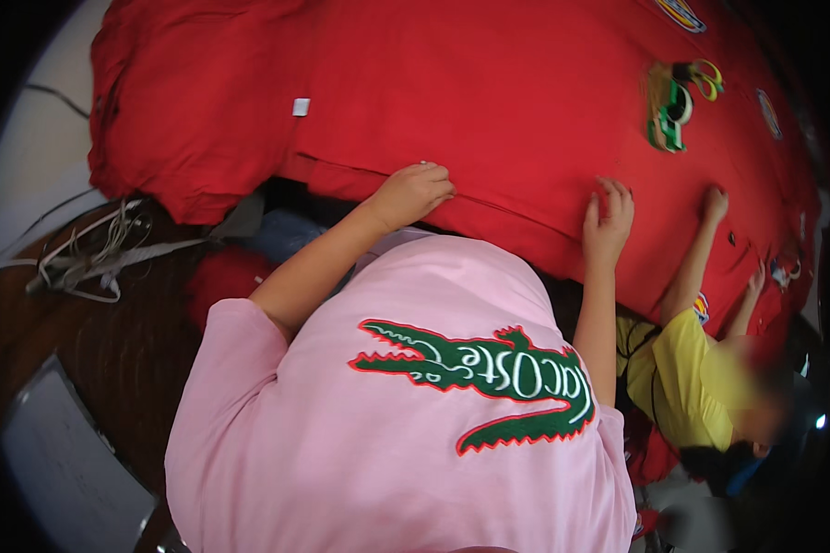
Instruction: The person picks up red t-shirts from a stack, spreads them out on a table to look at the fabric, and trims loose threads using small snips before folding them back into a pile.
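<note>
A large red garment (470, 101) lies spread in front of me, with a small white label (301, 107) near its left part. At its near edge my left hand (418, 195) is closed, fingers curled together on the cloth along the hem. Farther right, my right hand (609, 226) rests on the red cloth near the same edge, its fingers slightly apart and holding nothing I can see. The underside of the left fingers is hidden.
A green tape dispenser (669, 120) and yellow-handled scissors (708, 79) lie on the cloth at the far right. A co-worker in a yellow shirt (682, 378) reaches onto the red cloth at the right. Tangled cables (101, 249) sit at the left on a brown surface.
</note>
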The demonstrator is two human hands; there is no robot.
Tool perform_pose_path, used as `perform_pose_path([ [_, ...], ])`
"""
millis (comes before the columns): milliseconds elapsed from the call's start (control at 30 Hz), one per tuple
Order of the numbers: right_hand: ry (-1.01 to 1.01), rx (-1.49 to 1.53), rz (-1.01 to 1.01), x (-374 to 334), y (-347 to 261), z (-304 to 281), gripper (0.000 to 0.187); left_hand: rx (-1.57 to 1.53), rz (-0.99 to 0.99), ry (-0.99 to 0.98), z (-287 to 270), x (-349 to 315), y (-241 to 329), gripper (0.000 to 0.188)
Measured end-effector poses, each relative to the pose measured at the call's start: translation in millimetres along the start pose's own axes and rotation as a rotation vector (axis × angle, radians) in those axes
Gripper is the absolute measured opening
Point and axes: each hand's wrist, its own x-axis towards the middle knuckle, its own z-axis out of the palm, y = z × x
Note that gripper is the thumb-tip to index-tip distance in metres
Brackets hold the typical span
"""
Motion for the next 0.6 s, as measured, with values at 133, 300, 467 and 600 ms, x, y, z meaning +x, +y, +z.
perform_pose_path([
  [133,-0.396,0.269,-0.072,-4,-65,28,0.039,-0.072,-0.064,0.022,-10,-31,6,0.009],
  [300,-0.497,0.14,-0.233,-16,-82,25,0.058,0.068,-0.419,-0.34,-28,-150,-5,0.01],
  [467,-0.392,-0.03,-0.157,-45,-7,6,0.066,0.198,-0.858,-0.232,-54,-223,-15,0.016],
  [600,-0.348,0.196,-0.044,-46,25,-11,0.049,0.267,-0.813,0.443,-94,-162,-20,0.024],
])
